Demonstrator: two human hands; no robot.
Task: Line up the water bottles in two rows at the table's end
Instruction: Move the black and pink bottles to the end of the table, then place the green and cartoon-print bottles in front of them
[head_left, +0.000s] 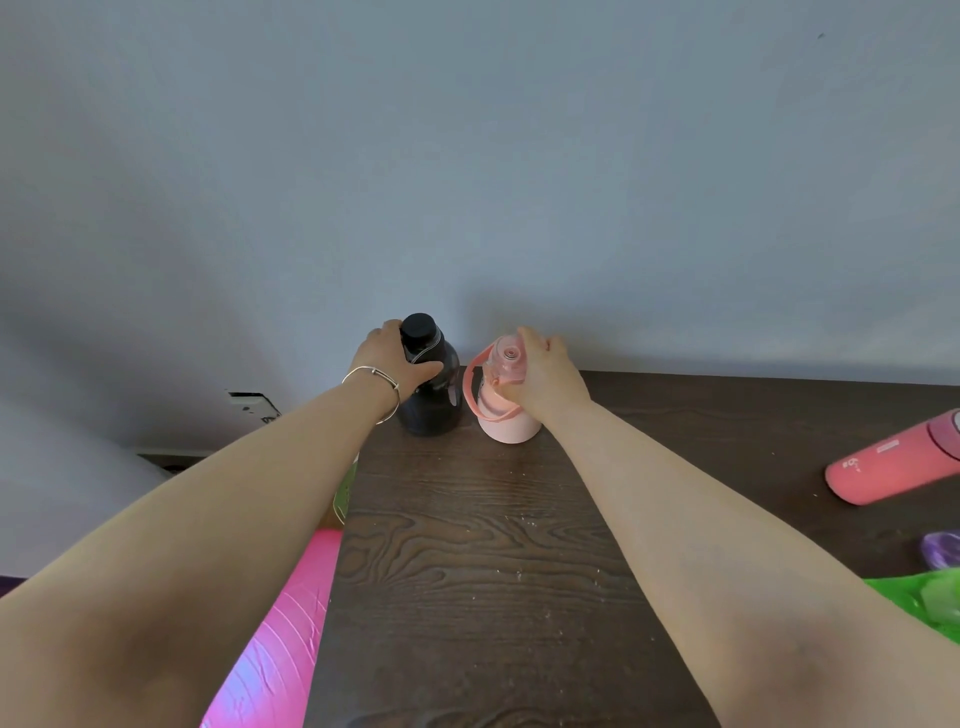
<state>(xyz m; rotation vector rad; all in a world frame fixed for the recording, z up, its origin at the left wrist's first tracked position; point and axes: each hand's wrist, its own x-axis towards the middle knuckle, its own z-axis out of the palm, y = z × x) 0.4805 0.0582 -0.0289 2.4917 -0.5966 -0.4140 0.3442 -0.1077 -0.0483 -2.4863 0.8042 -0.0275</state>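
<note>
Head view: two bottles upright at the table's far end, one in each of my hands.

My left hand (397, 364) clasps the black bottle (430, 384); my right hand (540, 374) clasps the pale pink bottle (506, 400) just beside it. Still to place: one coral bottle (893, 460) lying on its side, long axis crosswise, nearer my right hand; one purple, one green, partly visible.

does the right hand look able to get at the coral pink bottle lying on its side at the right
Probably yes, once freed: the right hand is closed on the pale pink strapped bottle, but bare dark wooden table lies between it and the coral pink bottle.
</note>
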